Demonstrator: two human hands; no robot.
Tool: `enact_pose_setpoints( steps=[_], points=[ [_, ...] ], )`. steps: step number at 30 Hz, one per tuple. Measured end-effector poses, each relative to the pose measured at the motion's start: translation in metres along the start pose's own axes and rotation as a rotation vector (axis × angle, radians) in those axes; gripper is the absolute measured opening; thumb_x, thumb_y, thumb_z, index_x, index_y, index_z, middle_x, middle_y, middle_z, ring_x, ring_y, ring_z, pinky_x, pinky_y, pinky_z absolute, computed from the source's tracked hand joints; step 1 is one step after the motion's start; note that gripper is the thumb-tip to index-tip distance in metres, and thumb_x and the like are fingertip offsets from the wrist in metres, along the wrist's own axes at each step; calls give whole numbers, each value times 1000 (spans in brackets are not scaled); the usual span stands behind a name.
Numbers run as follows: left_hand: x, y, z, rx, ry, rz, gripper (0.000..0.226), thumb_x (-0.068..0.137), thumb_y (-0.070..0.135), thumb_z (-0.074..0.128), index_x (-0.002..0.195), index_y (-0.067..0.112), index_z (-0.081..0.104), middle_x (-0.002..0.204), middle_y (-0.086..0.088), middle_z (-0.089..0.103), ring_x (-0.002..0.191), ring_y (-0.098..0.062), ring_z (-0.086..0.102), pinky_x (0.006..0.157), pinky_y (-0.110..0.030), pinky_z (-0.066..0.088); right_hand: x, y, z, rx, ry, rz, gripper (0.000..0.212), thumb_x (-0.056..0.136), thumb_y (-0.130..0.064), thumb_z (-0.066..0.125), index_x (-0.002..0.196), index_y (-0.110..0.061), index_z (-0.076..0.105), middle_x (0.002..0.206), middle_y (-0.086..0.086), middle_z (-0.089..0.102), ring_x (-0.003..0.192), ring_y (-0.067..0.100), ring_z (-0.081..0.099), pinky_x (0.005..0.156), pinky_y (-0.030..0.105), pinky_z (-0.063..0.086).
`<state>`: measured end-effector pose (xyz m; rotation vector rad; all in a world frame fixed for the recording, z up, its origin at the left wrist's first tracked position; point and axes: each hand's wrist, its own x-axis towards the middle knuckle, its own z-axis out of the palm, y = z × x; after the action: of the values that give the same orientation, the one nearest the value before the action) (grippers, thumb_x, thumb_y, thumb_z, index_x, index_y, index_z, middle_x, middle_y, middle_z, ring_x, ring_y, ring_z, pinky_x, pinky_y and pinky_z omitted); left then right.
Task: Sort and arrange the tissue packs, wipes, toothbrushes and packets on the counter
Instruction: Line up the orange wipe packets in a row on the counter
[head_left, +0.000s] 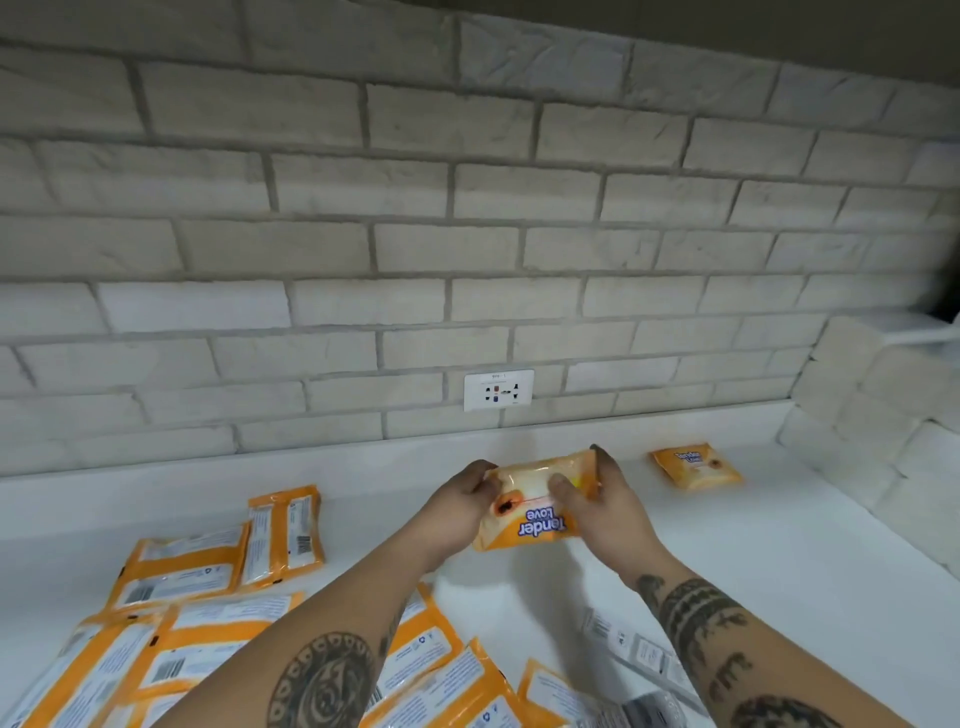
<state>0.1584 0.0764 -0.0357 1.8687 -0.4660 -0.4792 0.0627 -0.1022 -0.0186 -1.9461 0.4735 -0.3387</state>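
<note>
Pack (530, 519) sits between both hands, held just above the counter (779, 571). Its long axis runs hand to hand, and the label faces up, reading upside down to me. Left of the grip and nearer to me lies the pile (182, 597), backs up. My left hand (460, 501) pinches the pack's left end, thumb on top. My right hand (605, 499) pinches the right end likewise. A second pack (696, 467) lies right of the grip and slightly beyond, face up. Judgement: placement goes rightward beside it, and the right hand is nearer.
</note>
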Motion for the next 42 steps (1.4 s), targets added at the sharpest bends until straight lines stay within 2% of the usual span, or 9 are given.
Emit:
enact_pose_setpoints(
  steps=[4, 9, 13, 16, 25, 29, 35, 38, 42],
  points=[
    [-6, 19, 12, -194, 45, -1, 18, 106, 39, 44, 113, 31, 59, 112, -9, 68, 94, -26, 72, 68, -39, 61, -3, -5, -9, 257, 35, 81, 22, 96, -31, 69, 110, -14, 64, 103, 10, 76, 86, 24, 75, 77, 41, 63],
    [-4, 34, 28, -240, 187, 6, 29, 102, 45, 54, 100, 18, 64, 96, -7, 72, 79, -22, 73, 54, -31, 58, -12, -7, -17, 436, 114, 82, 14, 96, -24, 69, 104, -13, 66, 93, 8, 78, 79, 24, 77, 61, 33, 59],
    [5, 36, 41, -11, 386, 50, 42, 105, 39, 45, 83, 8, 65, 84, -14, 68, 84, -32, 65, 74, -40, 51, -18, -3, -27, 489, 91, 78, 16, 96, -23, 70, 108, -12, 65, 92, 8, 79, 79, 25, 78, 61, 32, 59],
    [7, 37, 52, 211, 507, 145, 47, 103, 43, 48, 73, 9, 61, 68, -6, 62, 77, -30, 59, 69, -35, 41, -23, -1, -33, 518, 88, 80, 18, 95, -24, 71, 108, -12, 65, 91, 8, 79, 80, 27, 78, 62, 34, 60],
    [25, 44, 89, 400, 450, 135, 67, 102, 59, 34, 68, 8, 61, 56, -1, 50, 71, -28, 53, 61, -33, 30, -29, 37, -83, 531, 78, 116, 24, 91, -20, 77, 104, -8, 61, 95, 16, 77, 81, 32, 76, 69, 42, 62],
    [41, 51, 112, 260, 458, 8, 66, 105, 55, 33, 81, 5, 69, 70, -11, 61, 78, -33, 56, 68, -36, 37, -26, 64, -110, 375, -100, 57, 36, 76, -17, 88, 88, -9, 55, 81, 12, 70, 70, 22, 68, 63, 35, 50],
    [63, 85, 181, 394, 243, 62, 74, 101, 64, 33, 49, 12, 45, 52, -5, 52, 62, -22, 56, 61, -32, 37, -8, 99, -171, 134, -462, 172, 52, 66, -42, 89, 107, -18, 67, 90, 7, 68, 84, 21, 68, 74, 35, 51],
    [77, 102, 221, 461, 155, 147, 75, 97, 70, 35, 46, 15, 42, 50, -3, 50, 59, -21, 54, 62, -32, 40, 5, 112, -190, 168, -419, 158, 50, 75, -56, 81, 106, -18, 70, 94, 1, 75, 86, 17, 70, 80, 36, 52],
    [96, 123, 258, 285, 263, 162, 63, 103, 59, 32, 63, 20, 61, 68, 2, 65, 77, -25, 64, 71, -31, 43, 29, 132, -219, 263, -276, 164, 26, 90, -29, 77, 109, -13, 70, 104, 6, 79, 96, 30, 75, 89, 43, 58]
  ],
)
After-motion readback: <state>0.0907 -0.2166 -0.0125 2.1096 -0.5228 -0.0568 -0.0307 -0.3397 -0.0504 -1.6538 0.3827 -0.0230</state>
